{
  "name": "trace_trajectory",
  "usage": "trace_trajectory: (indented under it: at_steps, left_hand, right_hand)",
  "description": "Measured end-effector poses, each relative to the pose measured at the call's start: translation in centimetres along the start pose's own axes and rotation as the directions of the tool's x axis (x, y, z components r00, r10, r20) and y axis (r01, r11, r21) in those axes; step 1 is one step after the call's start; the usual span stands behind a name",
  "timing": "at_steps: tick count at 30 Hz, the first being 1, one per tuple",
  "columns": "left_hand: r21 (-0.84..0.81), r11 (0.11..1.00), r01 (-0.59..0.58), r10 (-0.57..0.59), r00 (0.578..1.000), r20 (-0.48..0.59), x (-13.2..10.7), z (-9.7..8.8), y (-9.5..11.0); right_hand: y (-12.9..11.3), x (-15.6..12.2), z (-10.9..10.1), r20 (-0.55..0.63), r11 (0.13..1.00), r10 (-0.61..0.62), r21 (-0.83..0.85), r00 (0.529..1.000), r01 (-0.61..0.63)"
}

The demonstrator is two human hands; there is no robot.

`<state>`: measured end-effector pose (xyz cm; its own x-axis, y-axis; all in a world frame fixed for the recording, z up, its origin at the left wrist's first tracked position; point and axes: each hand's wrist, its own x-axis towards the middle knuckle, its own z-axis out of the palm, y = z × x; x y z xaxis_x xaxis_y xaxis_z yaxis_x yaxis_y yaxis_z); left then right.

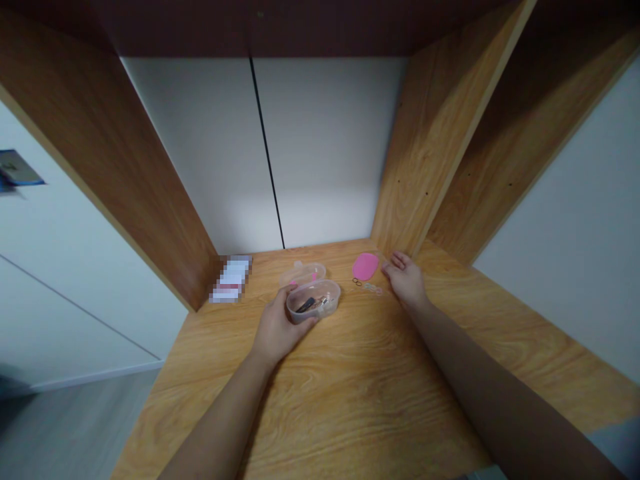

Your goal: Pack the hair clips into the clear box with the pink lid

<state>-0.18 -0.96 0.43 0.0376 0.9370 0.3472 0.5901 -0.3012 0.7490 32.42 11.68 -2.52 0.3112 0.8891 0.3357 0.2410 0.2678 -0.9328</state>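
Observation:
A small clear plastic box (327, 288) sits on the wooden desk, its hinged lid (315, 270) tipped open toward the back wall. My left hand (276, 327) is closed round the box's left side, thumb at the front. Inside lie a dark clip-like piece (305, 305) and several small metallic bits. To the right, my right hand (406, 280) rests near the desk with its fingers drawn together; what they pinch, if anything, is too small to make out. Just left of that hand lies a flat pink oval piece (365, 266), with small dark rings (357, 282) and pale hair ties (373, 289) in front.
A phone-like object (231, 279), blurred out, lies at the back left by the wooden side panel (165, 193). Another upright panel (425, 153) stands behind my right hand. A white wall (325, 153) closes the back, and a dark shelf (260, 30) hangs overhead.

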Motion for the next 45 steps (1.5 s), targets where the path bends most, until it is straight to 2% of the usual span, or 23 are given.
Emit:
trace_trajectory:
  at_steps: [3,6,9,13,19,23,26,30,36,42,45]
  left_hand:
    - [0.003,1.000,-0.006,0.006,1.000,-0.004,0.0,0.0,0.0]
    - [0.019,1.000,0.000,0.000,1.000,-0.016,-0.1,0.1,0.0]
    - [0.026,1.000,0.003,-0.003,1.000,-0.027,-0.1,0.1,0.0]
    - [0.024,1.000,-0.001,0.001,1.000,-0.024,-0.1,0.1,0.0]
    - [0.036,0.999,0.002,-0.002,1.000,-0.018,-0.1,0.0,-0.1]
    - [0.027,1.000,-0.002,0.002,1.000,-0.012,-0.1,0.0,-0.1]
    - [0.020,1.000,0.005,-0.005,1.000,-0.011,-0.1,0.1,-0.1]
    - [0.009,1.000,0.006,-0.006,1.000,-0.025,-0.1,0.0,0.1]
    - [0.001,1.000,0.012,-0.012,1.000,-0.018,-0.1,0.0,0.2]
    - [-0.024,1.000,-0.013,0.013,1.000,-0.009,0.0,0.1,-0.1]
    - [-0.019,1.000,-0.020,0.020,1.000,-0.013,0.0,0.1,-0.2]
  right_hand:
    - [-1.1,-0.4,-0.1,-0.020,0.999,0.017,-0.033,1.000,-0.018]
    - [-2.4,-1.2,-0.3,0.127,0.973,-0.052,-0.218,0.991,0.079]
    - [-3.1,-2.0,-0.5,0.289,0.890,-0.068,-0.415,0.955,0.189]
    - [-3.0,-2.3,-0.5,0.379,0.827,-0.078,-0.491,0.922,0.272]
    - [-2.9,-1.9,-0.6,0.344,0.718,-0.060,-0.637,0.937,0.280]
    - [-3.4,-1.9,-0.7,0.352,0.634,-0.121,-0.692,0.928,0.345]
    - [-3.9,-2.1,-0.6,0.396,0.644,-0.178,-0.646,0.901,0.411]
    - [-4.0,-2.4,-0.5,0.406,0.665,-0.120,-0.644,0.906,0.377]
    - [-3.8,-2.2,-0.6,0.342,0.595,-0.111,-0.729,0.933,0.338]
    - [-4.2,-2.3,-0.5,0.414,0.572,-0.159,-0.701,0.896,0.425]
    - [-4.2,-2.3,-0.4,0.403,0.545,-0.156,-0.726,0.902,0.419]
